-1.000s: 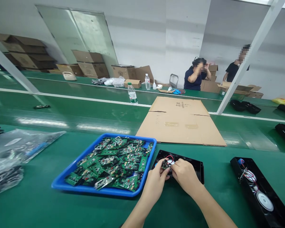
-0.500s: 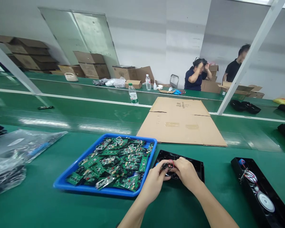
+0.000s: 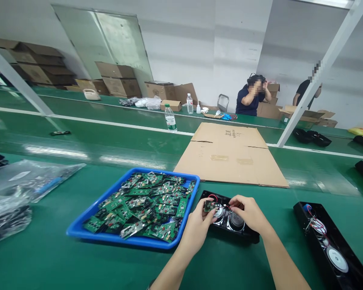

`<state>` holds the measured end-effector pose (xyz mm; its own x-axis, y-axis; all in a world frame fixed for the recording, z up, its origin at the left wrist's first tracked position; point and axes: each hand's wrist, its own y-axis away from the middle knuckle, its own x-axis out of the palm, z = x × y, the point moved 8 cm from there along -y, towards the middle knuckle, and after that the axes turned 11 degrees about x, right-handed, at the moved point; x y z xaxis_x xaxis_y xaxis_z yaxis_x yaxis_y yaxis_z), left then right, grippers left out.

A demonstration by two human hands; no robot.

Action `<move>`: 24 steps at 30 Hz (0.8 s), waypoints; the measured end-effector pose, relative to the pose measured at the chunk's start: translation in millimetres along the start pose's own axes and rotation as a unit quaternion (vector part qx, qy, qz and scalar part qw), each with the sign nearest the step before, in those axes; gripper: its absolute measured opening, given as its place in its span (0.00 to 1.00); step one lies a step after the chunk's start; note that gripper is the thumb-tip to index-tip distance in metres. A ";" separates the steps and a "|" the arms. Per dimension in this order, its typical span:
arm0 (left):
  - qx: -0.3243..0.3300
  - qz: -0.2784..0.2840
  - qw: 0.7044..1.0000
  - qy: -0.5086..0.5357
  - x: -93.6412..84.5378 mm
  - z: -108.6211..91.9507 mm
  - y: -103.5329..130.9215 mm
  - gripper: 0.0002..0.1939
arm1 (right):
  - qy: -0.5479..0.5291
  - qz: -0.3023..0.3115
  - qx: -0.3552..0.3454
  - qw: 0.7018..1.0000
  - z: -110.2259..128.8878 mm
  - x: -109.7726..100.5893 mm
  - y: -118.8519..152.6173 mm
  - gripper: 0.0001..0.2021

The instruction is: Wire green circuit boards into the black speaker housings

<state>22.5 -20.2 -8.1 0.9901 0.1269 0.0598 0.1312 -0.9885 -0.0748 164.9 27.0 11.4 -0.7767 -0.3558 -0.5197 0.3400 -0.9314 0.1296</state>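
My left hand pinches a small green circuit board over the left end of a black speaker housing. Two round speaker drivers show inside the housing, which lies open on the green bench. My right hand is closed at the fingertips on a thin wire with a small white connector, just right of the board. Red wire loops up behind the board. Whether the connector touches the board is too small to tell.
A blue tray heaped with circuit boards stands left of the housing. Another black speaker housing lies at the right. Beyond are a flat cardboard sheet, a water bottle and plastic bags. Two people are across the bench.
My hands have drawn apart, the right one moving right with the wire. The board and the speaker drivers now show. The standing person at the back has shifted right behind the post.
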 end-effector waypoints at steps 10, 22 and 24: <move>0.003 -0.006 0.999 -0.048 -2.8 -3.6 -2.4 0.14 | 0.070 0.029 -0.054 0.996 17.7 20.7 6.4 0.06; 0.003 0.028 0.995 -0.095 -2.7 -1.5 -6.1 0.13 | 0.059 -0.010 -0.052 0.997 18.1 25.9 3.4 0.06; -0.016 0.032 0.997 -0.075 0.3 0.3 -7.2 0.12 | 0.062 -0.022 -0.082 0.994 21.5 23.7 3.6 0.07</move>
<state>21.8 -13.0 -7.9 0.9930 0.0725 -0.0928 0.0689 -0.9967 -0.0418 136.3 13.5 17.7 -0.7248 -0.2932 -0.6234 0.3965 -0.9175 -0.0295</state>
